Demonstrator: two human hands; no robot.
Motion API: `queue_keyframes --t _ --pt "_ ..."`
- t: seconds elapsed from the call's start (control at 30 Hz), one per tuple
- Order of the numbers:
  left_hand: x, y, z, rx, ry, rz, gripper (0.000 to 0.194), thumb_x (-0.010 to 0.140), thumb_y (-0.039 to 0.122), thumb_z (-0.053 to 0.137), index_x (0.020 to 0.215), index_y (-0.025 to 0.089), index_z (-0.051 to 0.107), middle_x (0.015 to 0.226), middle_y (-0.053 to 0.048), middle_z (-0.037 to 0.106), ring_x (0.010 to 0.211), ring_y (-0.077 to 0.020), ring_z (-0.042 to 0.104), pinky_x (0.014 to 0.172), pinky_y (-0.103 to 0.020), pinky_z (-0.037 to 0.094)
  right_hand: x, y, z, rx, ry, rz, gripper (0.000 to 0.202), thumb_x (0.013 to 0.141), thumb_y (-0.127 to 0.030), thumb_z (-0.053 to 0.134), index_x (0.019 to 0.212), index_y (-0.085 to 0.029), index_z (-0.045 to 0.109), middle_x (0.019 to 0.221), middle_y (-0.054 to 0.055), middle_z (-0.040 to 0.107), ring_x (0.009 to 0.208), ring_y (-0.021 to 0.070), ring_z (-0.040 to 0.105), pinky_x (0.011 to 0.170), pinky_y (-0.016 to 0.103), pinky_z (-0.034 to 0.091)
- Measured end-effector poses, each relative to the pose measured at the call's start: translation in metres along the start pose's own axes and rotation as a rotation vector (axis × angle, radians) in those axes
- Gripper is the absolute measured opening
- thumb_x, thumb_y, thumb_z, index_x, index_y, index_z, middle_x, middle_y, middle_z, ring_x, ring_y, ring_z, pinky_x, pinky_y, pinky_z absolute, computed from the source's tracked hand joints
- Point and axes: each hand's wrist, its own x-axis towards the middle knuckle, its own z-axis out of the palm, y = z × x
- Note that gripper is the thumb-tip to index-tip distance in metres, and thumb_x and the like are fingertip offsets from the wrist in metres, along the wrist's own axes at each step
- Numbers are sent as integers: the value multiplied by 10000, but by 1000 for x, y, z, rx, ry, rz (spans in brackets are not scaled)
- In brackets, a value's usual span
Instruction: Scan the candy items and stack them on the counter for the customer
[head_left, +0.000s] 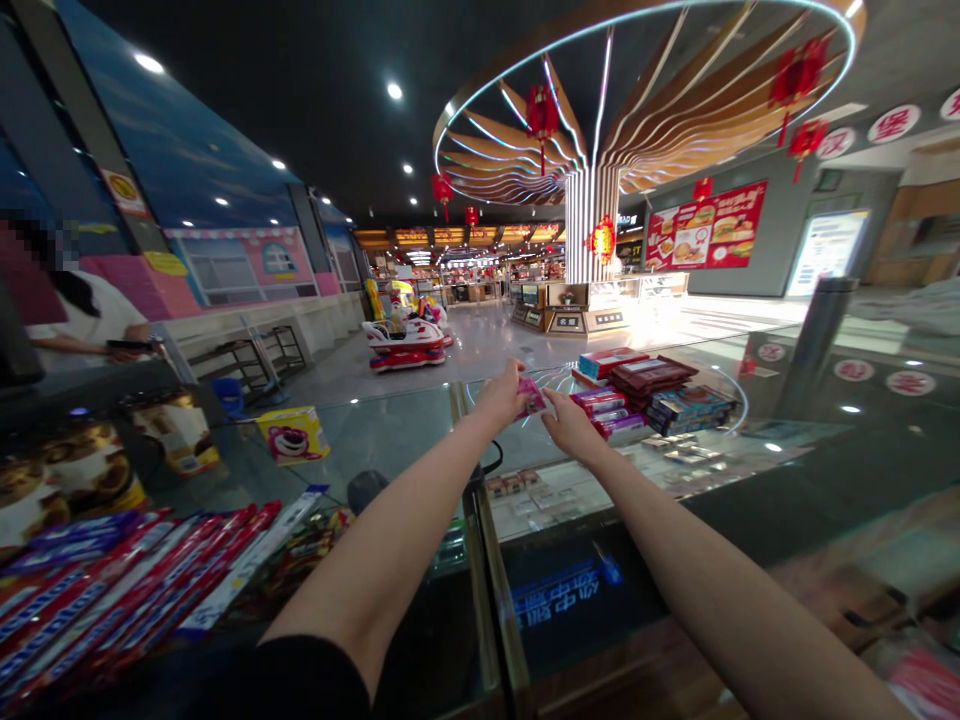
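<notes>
Both my arms reach forward over a glass counter (390,430). My left hand (501,398) is closed on a small pink packet (529,398). At the packet's right side, the fingers of my right hand (568,425) are pinched together on its edge. Just right of my hands, several red and purple packs (611,412) lie on the glass. Beside them are a stack of brown packs (652,376), a red and blue box (609,362) and dark blue boxes (691,408).
Long candy packs (150,570) lie at the lower left, near patterned cups (171,430) and a yellow box (293,435). A person (90,320) stands at the far left. A dark post (817,335) rises at the right. Kiddie rides (407,335) stand beyond.
</notes>
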Motion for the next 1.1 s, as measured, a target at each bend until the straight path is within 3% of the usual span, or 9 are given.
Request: queue_keyframes --t 0.17,0.27,0.43,0.53,0.63,0.7,0.83,1.0,1.1 --pt "0 5 8 39 -56 73 593 809 104 609 1335 200 354 1146 -78 702 1102 -228 658 971 -369 455 2 -2 -2 63 102 -79 591 855 -117 503 1442 -137 446 1392 175 565 1298 261 531 1097 446 409" --pt "0 8 11 95 -83 117 590 814 101 592 1349 188 359 1128 -84 712 1113 -224 656 995 -368 445 5 -1 -3 70 122 -115 561 847 -114 527 1406 -162 494 1357 154 593 1272 253 547 1090 433 413" --pt "-3 9 9 184 -107 147 579 834 142 591 1373 183 382 1167 -97 707 1190 -229 617 1090 -410 371 8 4 -4 33 95 -114 387 854 -120 544 1227 -173 636 1161 133 675 1063 241 639 965 411 494" --pt "-2 0 3 239 -124 89 725 758 256 720 1403 199 392 1323 -128 625 1267 -279 558 1096 -435 369 8 5 -5 16 90 -135 321 867 -131 549 1163 -175 667 1138 126 679 1059 236 637 974 404 483" --pt "1 -17 -3 277 -185 -83 901 596 292 847 1393 201 435 1400 -148 558 1276 -328 538 1044 -420 422 7 7 -6 23 109 -118 324 868 -124 549 1169 -159 664 1162 139 676 1080 237 635 997 404 471" --pt "3 -29 -6 233 -240 -214 749 592 288 844 1276 217 546 1323 -106 622 1216 -303 582 988 -378 460 7 8 -6 34 120 -98 319 868 -128 550 1165 -159 663 1148 134 684 1059 233 644 988 401 479" --pt "5 -43 -9 133 -260 -222 395 659 242 781 1032 209 655 1175 -45 705 1122 -237 627 938 -315 475 8 11 -4 44 130 -83 314 855 -125 562 1149 -166 662 1126 115 698 1040 223 653 979 397 487" --pt "9 -44 -11 -79 -215 -194 419 678 115 736 1084 132 633 1092 -84 736 989 -197 680 845 -275 515 9 11 -1 51 114 -13 354 865 -132 546 1204 -178 636 1165 112 694 1062 219 658 991 401 484" --pt "11 -42 -11 -129 -191 -205 408 718 102 701 1119 105 629 1052 -94 743 927 -187 693 814 -272 528 9 11 2 24 70 -12 428 856 -112 534 1275 -169 604 1259 132 658 1175 232 611 1055 409 440"
